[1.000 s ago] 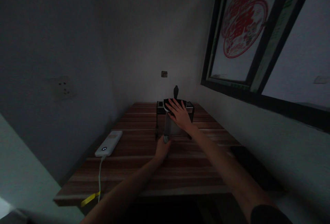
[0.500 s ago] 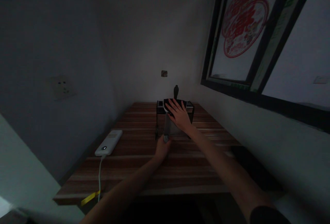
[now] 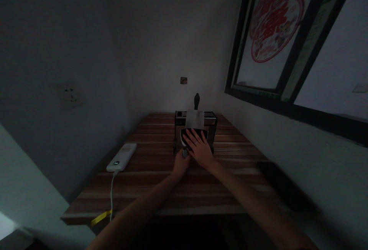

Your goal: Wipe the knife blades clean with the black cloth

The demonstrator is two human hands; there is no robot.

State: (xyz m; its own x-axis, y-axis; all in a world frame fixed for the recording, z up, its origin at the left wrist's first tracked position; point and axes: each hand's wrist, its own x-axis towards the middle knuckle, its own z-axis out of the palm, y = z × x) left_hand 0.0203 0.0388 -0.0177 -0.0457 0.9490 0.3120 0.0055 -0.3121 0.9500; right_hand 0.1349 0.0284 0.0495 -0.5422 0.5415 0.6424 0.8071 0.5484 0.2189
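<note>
A metal-and-black frame (image 3: 211,116) stands on the table with a pale, flat panel (image 3: 195,119) sloping toward me at its middle. My right hand (image 3: 201,153) lies flat, fingers spread, on a black rounded pad-like piece (image 3: 198,131) with a light rim, which covers the panel's lower part. Just left of it, at the foot of the frame, my left hand (image 3: 181,164) is closed around a small grey end piece (image 3: 184,153). Whatever is under the right palm is hidden. A dark upright handle (image 3: 196,101) rises behind the frame.
On the striped wooden table (image 3: 155,127) a white power bank (image 3: 122,158) lies at left, its pale cable (image 3: 111,192) running over the front edge past a yellow tag (image 3: 100,217). A dark flat object (image 3: 287,185) is at right. Walls enclose the table; a framed window (image 3: 276,31) is at right.
My right hand has slid down toward me with the black piece, uncovering the upper part of the pale panel. The left hand has stayed at the foot of the frame.
</note>
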